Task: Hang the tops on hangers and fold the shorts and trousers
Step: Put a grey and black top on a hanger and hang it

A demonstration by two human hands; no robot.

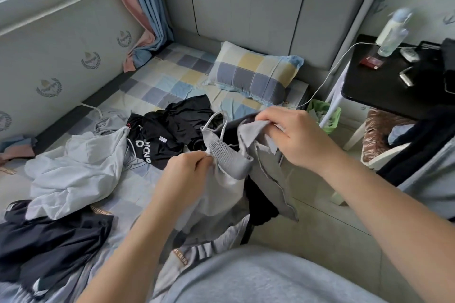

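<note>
Grey garment (229,157) in left hand (187,167), right hand (295,136), white-lettered black top (160,130)

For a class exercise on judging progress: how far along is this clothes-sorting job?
Done: nothing that shows; no hung top or folded pile is in view. In hand: the left hand and right hand grip a grey drawstring garment near its waistband. Left: the pale grey top, black lettered top and dark garment lie crumpled on the bed.

One view, head-worn, wide-angle — looks forward and down across the bed (160,81) toward the headboard (270,7). Close in: left hand (187,167) and right hand (295,137) sit mid-frame — desk (369,88) at right edge.
</note>
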